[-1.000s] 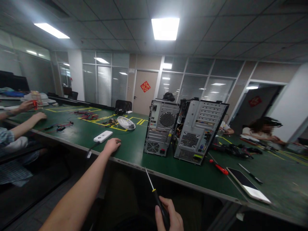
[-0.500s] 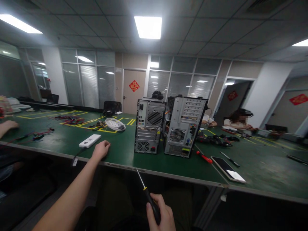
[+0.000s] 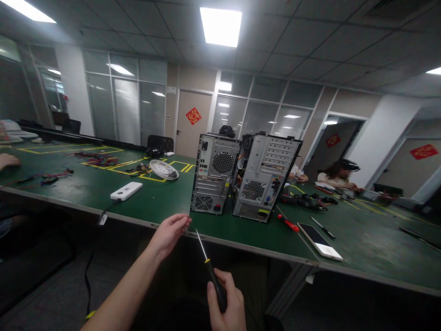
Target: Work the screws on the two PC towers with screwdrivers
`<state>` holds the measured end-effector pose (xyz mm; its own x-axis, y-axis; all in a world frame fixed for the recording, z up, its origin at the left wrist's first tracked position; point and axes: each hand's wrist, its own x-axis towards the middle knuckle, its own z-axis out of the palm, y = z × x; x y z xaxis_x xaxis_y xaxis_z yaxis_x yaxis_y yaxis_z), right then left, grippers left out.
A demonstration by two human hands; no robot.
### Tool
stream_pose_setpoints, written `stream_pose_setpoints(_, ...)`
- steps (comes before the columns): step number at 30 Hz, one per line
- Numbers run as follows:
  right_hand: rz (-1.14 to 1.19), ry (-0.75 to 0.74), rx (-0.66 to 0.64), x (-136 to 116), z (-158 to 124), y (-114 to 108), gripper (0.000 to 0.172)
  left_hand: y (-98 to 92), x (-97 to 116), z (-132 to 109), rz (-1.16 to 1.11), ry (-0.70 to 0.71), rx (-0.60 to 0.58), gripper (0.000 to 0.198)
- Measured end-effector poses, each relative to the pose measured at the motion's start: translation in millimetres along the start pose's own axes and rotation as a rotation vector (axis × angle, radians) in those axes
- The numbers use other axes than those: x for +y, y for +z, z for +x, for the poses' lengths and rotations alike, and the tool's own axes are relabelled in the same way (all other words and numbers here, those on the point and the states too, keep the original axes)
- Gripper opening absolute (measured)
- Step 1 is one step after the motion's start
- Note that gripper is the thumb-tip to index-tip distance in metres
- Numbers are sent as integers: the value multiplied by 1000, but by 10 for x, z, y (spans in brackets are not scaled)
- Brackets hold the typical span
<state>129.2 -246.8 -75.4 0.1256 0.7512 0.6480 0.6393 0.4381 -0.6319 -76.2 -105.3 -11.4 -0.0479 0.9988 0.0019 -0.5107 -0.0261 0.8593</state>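
Observation:
My right hand (image 3: 225,299) grips the black handle of a screwdriver (image 3: 217,287), its thin metal shaft pointing up and away toward the table edge. Close to the screwdriver's tip is my left hand (image 3: 172,232), at the front edge of the green table (image 3: 165,195). Its fingertips are pinched together; whatever lies between them, if anything, is too small to make out. Beyond both hands stand two computer towers, a left computer case (image 3: 215,174) and a right computer case (image 3: 265,179), upright with their rear panels toward me.
A white power bank (image 3: 126,191) with a cable lies left. Farther back are a white perforated dish (image 3: 164,169) and bundled wires (image 3: 96,159). To the right lie a red-handled tool (image 3: 288,223), a phone (image 3: 319,241) and a pen (image 3: 323,227). Other people sit around the table.
My left hand has left its spot beside the power bank and moved right, close to the screwdriver's tip. The right hand still holds the screwdriver. The view has shifted slightly.

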Motion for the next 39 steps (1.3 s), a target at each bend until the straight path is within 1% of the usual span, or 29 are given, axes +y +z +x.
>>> stream_pose_setpoints(4, -24, -37, 41, 25, -1, 0, 36, 186, -125, -93, -96, -107, -29, 26)
stream_pose_setpoints(6, -36, -61, 50, 38, -3, 0, 34, 237, -157, -132, -133, -146, -30, 21)
stream_pose_setpoints(9, -65, -91, 56, 49, -8, -11, 30, 275, -167, -166, -172, -165, -5, 18)
stream_pose_setpoints(14, -76, -146, 61, 52, 9, -27, 27, 280, -164, -179, -184, -188, 13, 16)
stream_pose_setpoints(18, -67, -236, 71, 71, 35, -6, 23, 277, -182, -182, -179, -192, 3, 14)
stream_pose_setpoints(23, -90, -294, 115, 101, 35, 21, 24, 288, -157, -200, -198, -204, -9, 10)
stream_pose_setpoints(27, -130, -345, 145, 90, 59, -1, 24, 295, -111, -210, -190, -211, -11, 12)
stream_pose_setpoints(31, -107, -392, 120, 38, 120, -38, 24, 283, -83, -202, -151, -204, -2, 14)
stream_pose_setpoints(34, -87, -386, 94, 2, 147, -54, 25, 269, -76, -201, -118, -187, 4, 17)
stream_pose_setpoints(39, -117, -387, 73, -2, 155, -69, 27, 256, -91, -201, -97, -132, -9, 24)
